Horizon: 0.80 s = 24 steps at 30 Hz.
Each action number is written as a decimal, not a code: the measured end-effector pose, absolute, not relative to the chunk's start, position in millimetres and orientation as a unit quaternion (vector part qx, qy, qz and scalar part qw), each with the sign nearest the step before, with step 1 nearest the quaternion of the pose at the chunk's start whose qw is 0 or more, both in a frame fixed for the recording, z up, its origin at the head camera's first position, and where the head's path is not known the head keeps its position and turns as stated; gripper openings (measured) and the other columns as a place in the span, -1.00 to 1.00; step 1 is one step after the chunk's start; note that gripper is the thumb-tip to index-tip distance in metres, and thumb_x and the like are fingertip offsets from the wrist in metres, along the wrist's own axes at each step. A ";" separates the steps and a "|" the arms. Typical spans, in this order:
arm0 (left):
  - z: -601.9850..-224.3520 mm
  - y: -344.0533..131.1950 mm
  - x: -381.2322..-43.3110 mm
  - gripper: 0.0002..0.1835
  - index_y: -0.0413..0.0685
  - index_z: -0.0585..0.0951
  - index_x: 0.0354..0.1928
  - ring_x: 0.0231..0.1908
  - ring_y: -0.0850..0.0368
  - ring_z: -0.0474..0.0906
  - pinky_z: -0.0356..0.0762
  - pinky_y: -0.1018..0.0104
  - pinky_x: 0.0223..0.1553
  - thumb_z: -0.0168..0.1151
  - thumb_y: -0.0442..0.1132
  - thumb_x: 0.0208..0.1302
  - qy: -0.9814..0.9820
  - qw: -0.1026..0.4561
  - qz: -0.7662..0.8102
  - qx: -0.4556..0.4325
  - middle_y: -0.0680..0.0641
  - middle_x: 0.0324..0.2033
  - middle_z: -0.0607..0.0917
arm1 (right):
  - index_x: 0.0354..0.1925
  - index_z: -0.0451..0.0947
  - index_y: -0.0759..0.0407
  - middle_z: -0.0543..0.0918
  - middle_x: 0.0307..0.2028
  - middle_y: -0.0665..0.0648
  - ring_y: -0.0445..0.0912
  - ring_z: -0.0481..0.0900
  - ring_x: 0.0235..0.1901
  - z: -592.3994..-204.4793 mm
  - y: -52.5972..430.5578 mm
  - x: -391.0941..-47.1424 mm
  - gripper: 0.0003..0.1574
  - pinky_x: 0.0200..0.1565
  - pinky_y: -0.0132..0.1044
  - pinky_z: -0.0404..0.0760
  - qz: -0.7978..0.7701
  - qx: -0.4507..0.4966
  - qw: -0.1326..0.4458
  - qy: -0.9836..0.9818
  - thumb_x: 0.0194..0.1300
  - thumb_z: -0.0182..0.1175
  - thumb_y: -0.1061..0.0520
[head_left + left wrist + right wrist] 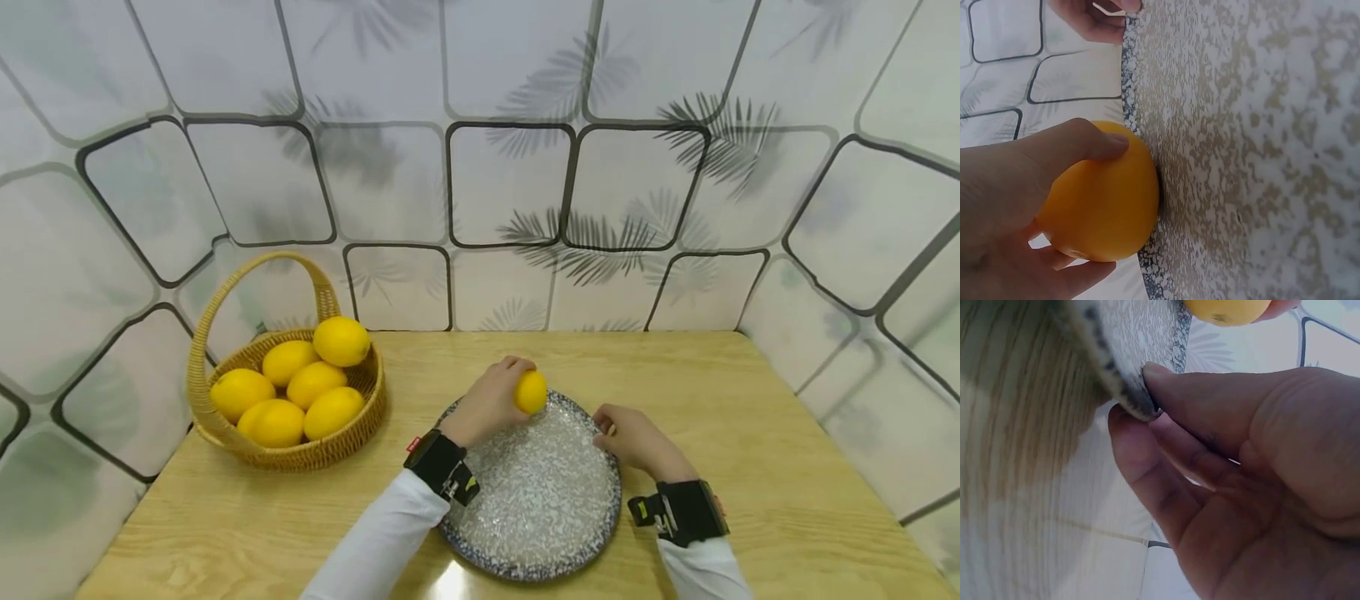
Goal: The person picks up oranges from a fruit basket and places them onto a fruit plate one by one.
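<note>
A speckled grey plate (547, 500) with a dark blue mottled rim lies on the table. My left hand (491, 404) grips a yellow lemon (531, 392) at the far side of this plate. In the left wrist view the thumb and fingers curl round the lemon (1107, 200), its side close against the plate's surface (1241, 156); I cannot tell whether they touch. My right hand (637, 437) pinches the plate's right rim, thumb on top and fingers beneath, as the right wrist view shows at the rim (1129, 394).
To the left stands a wicker basket (330, 448) with a tall arched handle (198, 358). Several lemons (315, 385) are heaped in it, one resting high near the rim. A patterned wall covering (510, 287) rises behind the wooden table (750, 467).
</note>
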<state>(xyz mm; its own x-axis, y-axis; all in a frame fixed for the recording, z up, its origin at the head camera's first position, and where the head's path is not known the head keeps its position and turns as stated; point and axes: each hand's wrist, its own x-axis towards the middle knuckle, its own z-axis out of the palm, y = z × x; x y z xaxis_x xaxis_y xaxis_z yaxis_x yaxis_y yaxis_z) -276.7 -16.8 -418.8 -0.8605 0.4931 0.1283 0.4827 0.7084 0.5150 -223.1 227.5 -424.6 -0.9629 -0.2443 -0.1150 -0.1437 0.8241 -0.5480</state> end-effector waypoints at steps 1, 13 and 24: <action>-418.6 -18.3 -276.5 -0.25 -0.06 0.44 0.37 0.27 -0.07 0.50 0.50 0.04 0.34 0.53 -0.18 0.15 0.924 0.012 0.274 0.265 -0.10 0.32 0.52 | -0.03 0.56 0.35 0.66 -0.24 0.20 -0.03 0.57 -0.27 -423.9 226.7 -223.0 -0.73 -0.28 -0.17 0.54 -0.279 -0.103 0.090 0.950 0.33 0.28 0.25; -411.9 -29.0 -266.5 -0.22 0.00 0.39 0.45 0.32 -0.14 0.46 0.46 -0.03 0.37 0.49 -0.19 0.21 0.928 0.029 0.266 0.258 -0.12 0.40 0.46 | -0.02 0.54 0.40 0.65 -0.23 0.25 0.02 0.57 -0.25 -422.0 221.1 -222.9 -0.72 -0.25 -0.12 0.57 -0.284 -0.079 0.108 0.950 0.34 0.25 0.27; -391.4 -48.7 -244.5 -0.23 -0.05 0.37 0.47 0.29 -0.19 0.52 0.54 -0.07 0.28 0.46 -0.23 0.24 0.949 -0.020 0.252 0.189 -0.22 0.36 0.50 | -0.03 0.47 0.44 0.63 -0.20 0.33 0.08 0.58 -0.22 -423.9 219.4 -229.5 -0.73 -0.21 -0.06 0.60 -0.265 -0.077 0.122 0.953 0.37 0.20 0.29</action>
<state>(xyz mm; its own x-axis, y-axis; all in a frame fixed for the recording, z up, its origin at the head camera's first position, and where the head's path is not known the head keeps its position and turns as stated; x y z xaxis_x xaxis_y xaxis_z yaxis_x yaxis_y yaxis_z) -244.5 -48.7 -391.4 -0.9276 0.3493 0.1329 0.3692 0.8013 0.4707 -229.5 219.4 -423.9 -0.9584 -0.2119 -0.1915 -0.0825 0.8474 -0.5246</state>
